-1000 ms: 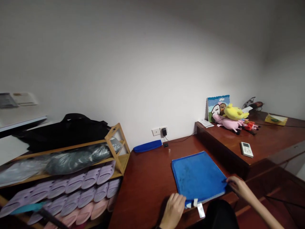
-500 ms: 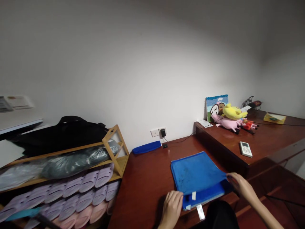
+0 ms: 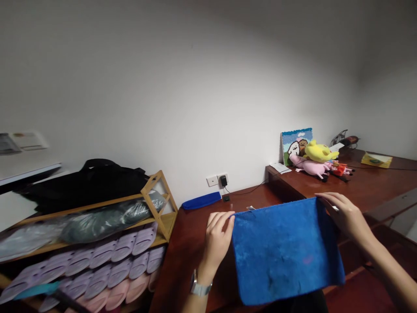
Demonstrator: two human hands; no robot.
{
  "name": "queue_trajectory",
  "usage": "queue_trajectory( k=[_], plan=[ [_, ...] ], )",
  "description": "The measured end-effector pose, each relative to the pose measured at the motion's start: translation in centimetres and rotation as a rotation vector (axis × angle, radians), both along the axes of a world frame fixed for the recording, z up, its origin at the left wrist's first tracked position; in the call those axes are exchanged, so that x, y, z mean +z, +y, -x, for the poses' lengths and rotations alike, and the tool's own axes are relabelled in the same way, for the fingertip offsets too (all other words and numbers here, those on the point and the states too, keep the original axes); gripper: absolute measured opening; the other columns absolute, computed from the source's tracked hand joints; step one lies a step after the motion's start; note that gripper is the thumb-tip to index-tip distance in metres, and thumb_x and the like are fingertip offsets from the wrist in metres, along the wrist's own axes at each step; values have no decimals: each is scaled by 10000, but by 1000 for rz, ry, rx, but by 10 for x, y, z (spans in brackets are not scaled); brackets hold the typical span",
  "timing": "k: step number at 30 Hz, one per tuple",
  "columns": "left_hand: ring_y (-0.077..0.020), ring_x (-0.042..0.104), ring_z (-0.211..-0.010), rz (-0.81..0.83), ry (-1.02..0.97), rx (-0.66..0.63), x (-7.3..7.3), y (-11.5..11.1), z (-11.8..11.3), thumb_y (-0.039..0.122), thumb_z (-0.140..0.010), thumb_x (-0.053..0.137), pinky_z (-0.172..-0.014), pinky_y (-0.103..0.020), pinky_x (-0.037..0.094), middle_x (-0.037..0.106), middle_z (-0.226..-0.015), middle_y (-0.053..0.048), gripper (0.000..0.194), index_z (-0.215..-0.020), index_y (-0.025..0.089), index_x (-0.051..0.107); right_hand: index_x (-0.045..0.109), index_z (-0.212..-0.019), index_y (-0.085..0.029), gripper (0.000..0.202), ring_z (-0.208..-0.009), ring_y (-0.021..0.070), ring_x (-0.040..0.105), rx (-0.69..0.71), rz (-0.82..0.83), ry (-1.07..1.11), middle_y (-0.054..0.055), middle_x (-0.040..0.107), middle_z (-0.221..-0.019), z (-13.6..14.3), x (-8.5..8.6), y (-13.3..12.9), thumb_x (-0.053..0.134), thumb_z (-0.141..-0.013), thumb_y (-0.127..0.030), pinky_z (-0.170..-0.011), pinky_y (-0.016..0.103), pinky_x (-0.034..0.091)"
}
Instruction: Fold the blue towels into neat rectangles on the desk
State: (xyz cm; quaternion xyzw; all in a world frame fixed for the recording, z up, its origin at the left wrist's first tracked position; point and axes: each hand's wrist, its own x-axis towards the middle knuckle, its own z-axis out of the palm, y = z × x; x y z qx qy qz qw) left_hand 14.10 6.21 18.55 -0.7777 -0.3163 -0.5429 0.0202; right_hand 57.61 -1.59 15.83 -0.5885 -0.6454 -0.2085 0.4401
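The person holds a cloth (image 3: 283, 254) by its two upper corners. Left hand (image 3: 217, 237): thumb and fingers pinched on the left corner; a watch (image 3: 200, 287) is fitted at the wrist. Right hand (image 3: 349, 217): fingers closed on the right corner. The cloth hangs spread between both hands, dark marks on its near face. On the desk (image 3: 185, 243), a blue strip (image 3: 202, 201) lies against the wall (image 3: 156, 100), near a plug (image 3: 223, 181). Right: a yellow toy (image 3: 317, 152) rests on a pink toy (image 3: 309, 167) before a picture (image 3: 296, 143). Left: a rack (image 3: 167, 221) carries slippers (image 3: 143, 238) below a black bag (image 3: 87, 184).
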Motion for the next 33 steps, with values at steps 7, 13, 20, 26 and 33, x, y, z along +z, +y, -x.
queue_trajectory(
  k=[7, 13, 20, 26, 33],
  plan=[
    [-233, 696, -901, 165, 73, -36, -11, 57, -18, 311, -1022, 598, -840, -404, 583, 810, -940, -27, 184, -991, 266, 774, 766, -1098, -263, 356, -926, 248, 754, 109, 156, 35, 88, 791, -1083, -19, -9, 55, 473, -1018, -449, -811, 373, 605],
    [-255, 689, -967, -2, 86, 60, 18, 90, -36, 295, -1035, 577, -911, -436, 538, 813, -998, -51, 205, -1011, 252, 776, 769, -1031, -247, 396, -941, 268, 750, 67, 31, 113, 108, 796, -1095, -24, 22, 98, 459, -1008, -491, -840, 399, 603],
    [-214, 704, -936, -33, 176, 70, -59, 44, -29, 241, -1055, 541, -858, -382, 525, 801, -984, -38, 211, -1051, 240, 752, 740, -1057, -243, 428, -981, 259, 754, 93, 99, 204, 102, 789, -1079, -23, -52, 68, 466, -1004, -567, -898, 407, 607],
    [-206, 704, -832, 116, 419, 17, -209, -21, -15, 113, -1024, 431, -796, -368, 545, 776, -919, -26, 331, -987, 258, 726, 746, -902, -272, 516, -860, 276, 783, 121, 381, 304, 95, 806, -949, -10, -217, 17, 420, -980, -664, -770, 393, 645],
    [-202, 712, -838, 131, 401, 3, -258, -34, -11, 48, -991, 410, -786, -342, 546, 769, -973, -42, 349, -1057, 255, 683, 744, -982, -291, 428, -928, 277, 779, 60, 401, 272, 92, 791, -1039, -6, -268, 2, 431, -990, -582, -796, 381, 644]
  ],
)
